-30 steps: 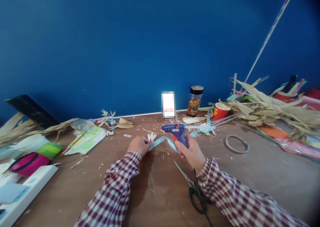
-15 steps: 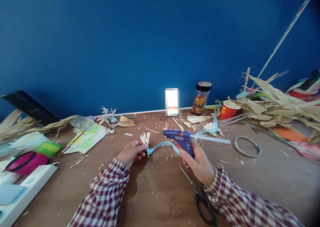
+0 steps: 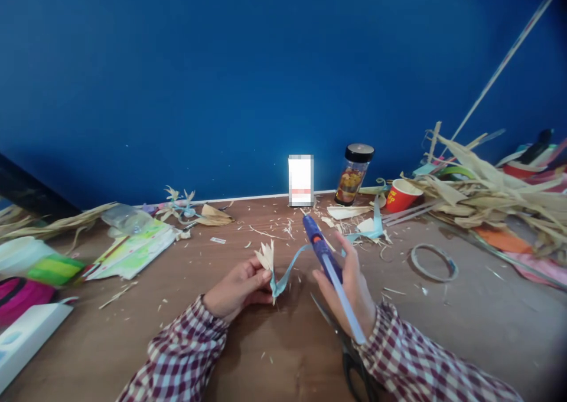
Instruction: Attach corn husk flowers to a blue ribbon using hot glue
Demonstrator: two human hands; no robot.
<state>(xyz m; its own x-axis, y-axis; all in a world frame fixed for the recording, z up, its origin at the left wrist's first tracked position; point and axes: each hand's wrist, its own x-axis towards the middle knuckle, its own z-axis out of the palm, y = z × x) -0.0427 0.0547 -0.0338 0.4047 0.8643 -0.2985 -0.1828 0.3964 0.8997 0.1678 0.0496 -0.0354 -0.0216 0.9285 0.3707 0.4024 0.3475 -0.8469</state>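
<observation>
Flower (image 3: 267, 256) left, glue gun (image 3: 321, 248) right.
Left hand (image 3: 237, 288) pinches the flower; right hand (image 3: 357, 291) loosely grips the glue gun, nozzle (image 3: 306, 219) toward the wall (image 3: 212, 83), ribbon (image 3: 289, 271) arching between.

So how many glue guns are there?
1: the blue glue gun, held in the right hand, near the scissors. I can't see under the dry husks on the right, so another might be hidden there.
</observation>
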